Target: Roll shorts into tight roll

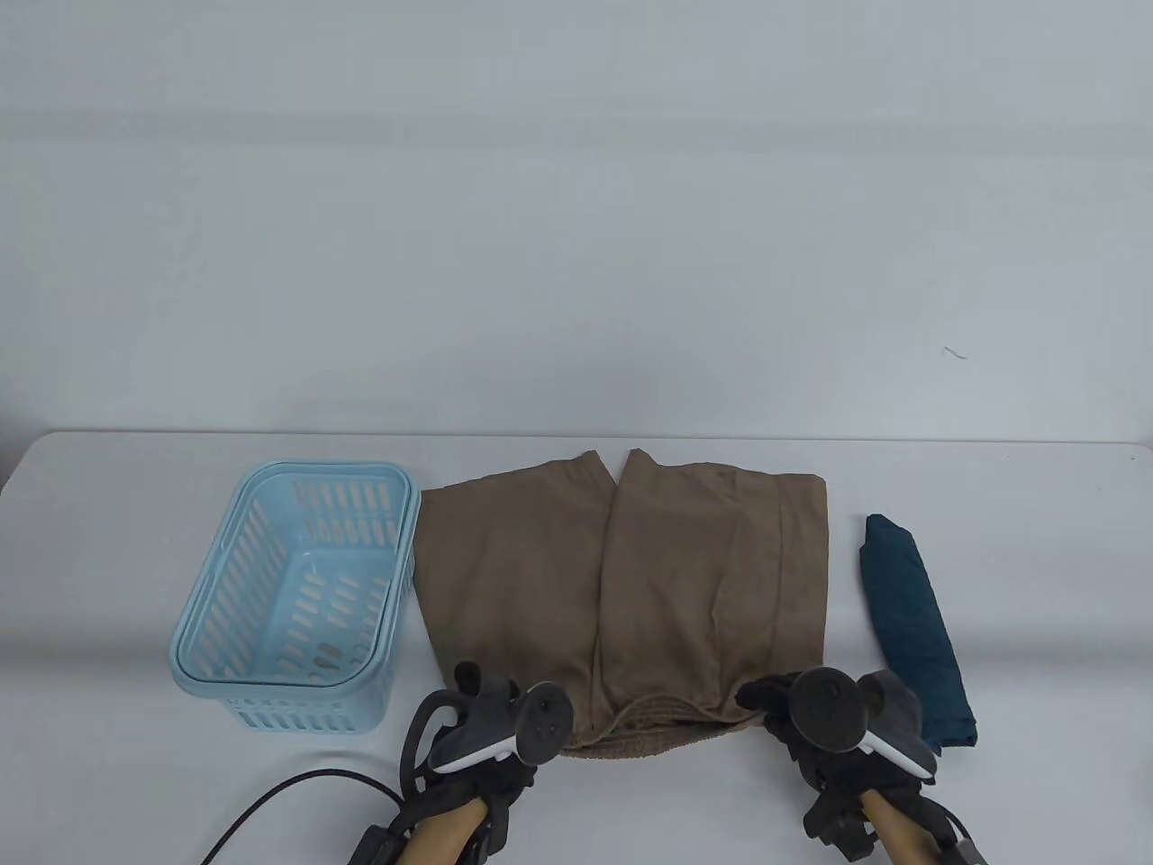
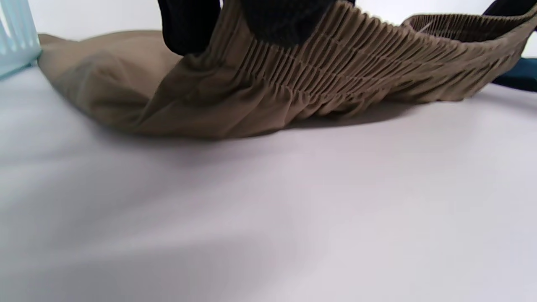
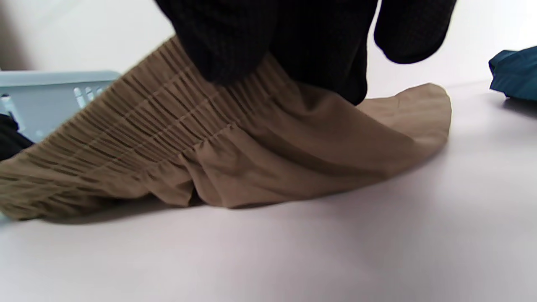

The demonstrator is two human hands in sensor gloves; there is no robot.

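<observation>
Lying flat, tan shorts (image 1: 630,577), waistband lifted

No words, numbers or signs can be read on anything here: none on the shorts (image 1: 667,577), the blue basket (image 1: 270,667) or the dark cloth (image 1: 914,622)

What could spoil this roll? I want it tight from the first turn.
1. Both hands, left and right, grip the shorts only at the waistband ends; its middle sags, so the roll may start loose.
2. The legs are split apart and may roll unevenly.
</observation>
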